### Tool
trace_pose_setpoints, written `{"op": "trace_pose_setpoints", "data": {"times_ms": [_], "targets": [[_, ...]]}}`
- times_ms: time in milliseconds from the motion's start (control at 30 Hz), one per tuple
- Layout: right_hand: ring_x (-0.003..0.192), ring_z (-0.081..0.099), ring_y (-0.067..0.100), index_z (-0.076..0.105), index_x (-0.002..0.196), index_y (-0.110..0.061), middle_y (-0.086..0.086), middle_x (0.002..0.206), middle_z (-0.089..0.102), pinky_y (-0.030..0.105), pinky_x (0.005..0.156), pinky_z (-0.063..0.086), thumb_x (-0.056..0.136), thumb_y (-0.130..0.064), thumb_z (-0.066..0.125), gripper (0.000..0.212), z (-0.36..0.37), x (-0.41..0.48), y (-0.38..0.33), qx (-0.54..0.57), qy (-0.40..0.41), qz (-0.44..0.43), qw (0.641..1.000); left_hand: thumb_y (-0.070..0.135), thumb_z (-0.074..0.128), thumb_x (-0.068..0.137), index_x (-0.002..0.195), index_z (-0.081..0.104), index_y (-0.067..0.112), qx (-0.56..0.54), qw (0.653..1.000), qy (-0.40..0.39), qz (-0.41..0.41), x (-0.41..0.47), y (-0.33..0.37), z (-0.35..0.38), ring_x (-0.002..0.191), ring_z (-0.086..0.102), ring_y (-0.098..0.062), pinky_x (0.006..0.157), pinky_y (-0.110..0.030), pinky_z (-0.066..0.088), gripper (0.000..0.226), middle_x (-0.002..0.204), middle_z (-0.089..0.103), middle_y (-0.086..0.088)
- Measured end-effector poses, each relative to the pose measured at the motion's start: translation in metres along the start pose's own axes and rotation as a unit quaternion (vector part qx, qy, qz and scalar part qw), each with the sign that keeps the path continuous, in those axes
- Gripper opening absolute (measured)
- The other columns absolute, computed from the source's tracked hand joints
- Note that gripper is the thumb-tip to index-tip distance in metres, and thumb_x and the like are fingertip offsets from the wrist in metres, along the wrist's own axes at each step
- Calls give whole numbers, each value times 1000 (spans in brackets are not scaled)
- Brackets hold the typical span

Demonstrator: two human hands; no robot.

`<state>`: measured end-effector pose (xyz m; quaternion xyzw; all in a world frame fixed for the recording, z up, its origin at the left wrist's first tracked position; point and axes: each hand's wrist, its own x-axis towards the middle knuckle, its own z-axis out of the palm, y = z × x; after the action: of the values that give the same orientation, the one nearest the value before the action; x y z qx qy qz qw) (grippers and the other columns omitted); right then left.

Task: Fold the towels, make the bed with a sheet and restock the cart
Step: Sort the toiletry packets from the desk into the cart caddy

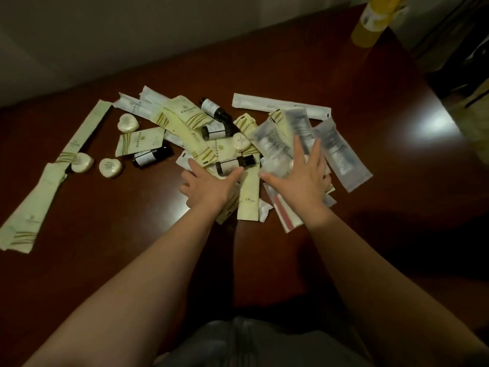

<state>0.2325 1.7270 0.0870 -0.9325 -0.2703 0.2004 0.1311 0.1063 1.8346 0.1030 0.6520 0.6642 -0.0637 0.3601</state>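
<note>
My left hand (209, 186) and right hand (304, 178) rest flat on the pile (248, 202), gripping nothing; bottle (234, 163) lies crosswise just past my left thumb.

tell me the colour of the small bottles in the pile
Dark brown small bottles with white labels, seen in the head view.

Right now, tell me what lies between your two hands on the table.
In the head view, a long pale yellow sachet lies between the left hand and right hand, with a dark bottle just beyond it.
</note>
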Motion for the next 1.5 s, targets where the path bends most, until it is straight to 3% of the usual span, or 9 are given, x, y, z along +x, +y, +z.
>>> {"op": "trace_pose_setpoints", "data": {"times_ms": [167,333,533,667,800,1000,1233,1333,1500], "targets": [[144,-15,38,-10,149,-37,7,157,-21,72,107,9,63,-76,65,121,-13,29,-18,-42,-53,-2,998,69,69,65,149,-12,29,-11,1000,20,-8,7,3,4,132,20,-35,101,-50,33,123,147,15,-14],[142,-8,46,-12,148,-42,11,157,-23,68,110,12,62,-75,67,121,-14,56,-27,-46,-75,-2,996,75,60,67,146,-11,43,19,998,28,55,8,4,6,139,11,-37,103,-55,30,111,157,-13,-9],[127,33,40,8,149,-40,18,145,25,49,99,35,69,-66,67,102,-19,66,-30,-87,-59,-32,994,74,50,77,141,27,46,96,988,52,105,5,6,20,135,16,-39,102,-51,28,73,157,-13,-8],[116,45,37,9,148,-41,19,133,39,45,91,45,68,-54,74,104,-24,68,-37,-69,-69,-45,994,57,47,90,128,45,36,78,989,68,108,4,11,22,132,20,-42,102,-52,27,44,156,2,-13],[100,58,33,9,146,-39,14,124,52,37,72,51,67,-40,76,104,-33,68,-39,-15,-68,-55,996,51,52,89,121,48,26,81,989,60,108,7,16,16,124,27,-39,98,-49,32,41,143,21,-10],[75,62,21,15,146,-31,-1,94,59,41,69,57,76,-14,70,91,-45,65,-35,111,-24,-36,993,47,46,91,118,55,15,50,988,82,119,15,-2,6,114,35,-33,82,-33,28,43,124,42,-7],[88,54,11,20,145,-29,-7,109,48,27,70,48,80,-4,67,84,-68,62,-26,286,-15,35,957,31,62,85,95,64,14,-72,981,81,159,6,-28,-8,96,46,-19,74,-22,27,20,98,44,4],[93,54,11,22,145,-29,-7,108,48,26,72,48,80,0,65,82,-81,54,-25,371,-30,46,927,21,62,86,93,63,13,-136,976,97,137,-2,-38,-21,82,44,-11,55,-13,28,11,90,44,4],[86,54,7,25,145,-30,-6,108,53,23,63,47,83,-1,64,78,-94,39,-31,459,-64,62,884,23,61,85,81,60,15,-163,981,65,88,-11,-51,-40,72,49,-13,60,-27,40,9,91,50,-4]]}}
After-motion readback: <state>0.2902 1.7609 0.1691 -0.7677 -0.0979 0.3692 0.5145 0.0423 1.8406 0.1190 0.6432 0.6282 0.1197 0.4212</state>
